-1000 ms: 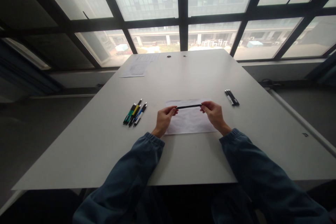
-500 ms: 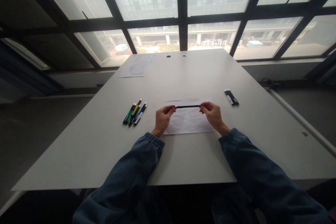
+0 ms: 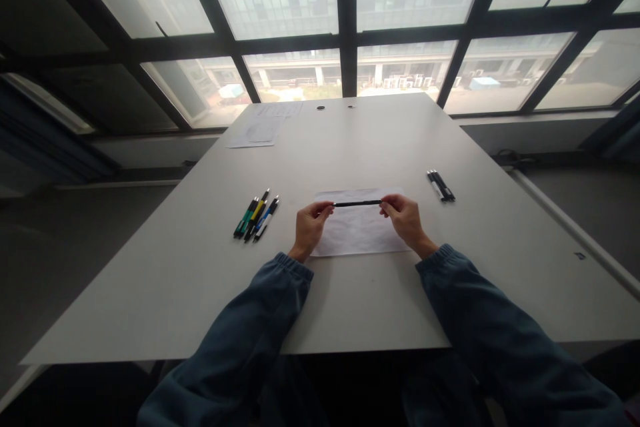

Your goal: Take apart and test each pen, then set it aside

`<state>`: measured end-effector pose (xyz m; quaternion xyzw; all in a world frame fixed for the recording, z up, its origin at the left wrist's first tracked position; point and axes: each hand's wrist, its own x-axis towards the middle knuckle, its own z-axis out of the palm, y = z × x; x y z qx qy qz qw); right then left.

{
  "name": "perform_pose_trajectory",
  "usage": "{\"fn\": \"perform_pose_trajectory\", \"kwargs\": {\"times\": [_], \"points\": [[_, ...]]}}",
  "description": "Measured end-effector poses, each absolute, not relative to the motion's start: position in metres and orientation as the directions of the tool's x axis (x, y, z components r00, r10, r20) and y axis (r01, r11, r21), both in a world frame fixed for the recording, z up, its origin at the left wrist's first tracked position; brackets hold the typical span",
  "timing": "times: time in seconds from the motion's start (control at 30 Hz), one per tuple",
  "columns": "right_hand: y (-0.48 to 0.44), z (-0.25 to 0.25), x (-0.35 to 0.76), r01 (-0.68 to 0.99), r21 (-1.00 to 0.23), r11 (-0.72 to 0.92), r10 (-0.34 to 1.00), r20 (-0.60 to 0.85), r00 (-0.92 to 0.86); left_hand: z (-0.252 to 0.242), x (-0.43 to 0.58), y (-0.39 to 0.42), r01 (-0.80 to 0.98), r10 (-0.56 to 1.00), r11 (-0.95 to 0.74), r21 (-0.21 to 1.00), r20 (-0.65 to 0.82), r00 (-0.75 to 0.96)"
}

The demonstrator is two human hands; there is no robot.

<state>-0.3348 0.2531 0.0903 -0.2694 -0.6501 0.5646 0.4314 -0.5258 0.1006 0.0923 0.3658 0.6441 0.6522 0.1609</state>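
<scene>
A slim black pen [image 3: 357,203] is held level between my two hands, above the far part of a white sheet of paper [image 3: 360,233]. The fingertips of my left hand [image 3: 311,223] pinch its left end. At the right end, my right hand [image 3: 404,219] grips it the same way. The fingers cover both tips of the pen. To the left of my left hand lies a group of several pens [image 3: 255,217] in green, yellow, blue, black and white. Beyond my right hand, a few black and white pens [image 3: 441,185] lie side by side.
All of this is on a large white table [image 3: 175,293]. Printed sheets [image 3: 255,132] lie at its far left corner, and a round dark hole [image 3: 321,107] sits near the far edge. A small dark mark [image 3: 579,255] shows at the right. Tall windows stand behind the table.
</scene>
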Motion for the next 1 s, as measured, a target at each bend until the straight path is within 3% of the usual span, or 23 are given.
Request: {"fn": "perform_pose_trajectory", "kwargs": {"times": [1.0], "points": [[0.2529,0.0899,-0.3352,-0.119,-0.962,0.244,0.827,0.271,-0.493,0.0924,-0.5259,0.0998,0.265,0.676,-0.088,0.96,0.253,-0.693]]}}
